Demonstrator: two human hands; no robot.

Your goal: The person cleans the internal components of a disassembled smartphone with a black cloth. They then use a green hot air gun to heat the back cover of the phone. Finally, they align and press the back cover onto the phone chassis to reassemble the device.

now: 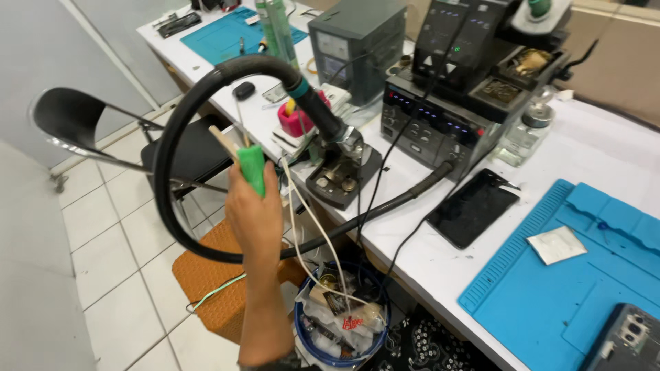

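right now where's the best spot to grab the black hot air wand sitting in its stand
Grip the black hot air wand on its straight handle, between the teal collar and the metal nozzle. Come from the upper left: it leans nozzle-down in the stand, and the hose arcs off that way. The left hand holding a green tool is nearest.

I note a dark phone [473,207] lying flat on the white counter [591,148], screen up and unlit. Right of it, a small grey-white square packet [557,244] lies on the blue mat [584,275]. Far behind, the grey station's panel [434,127] shows blue-lit readouts.
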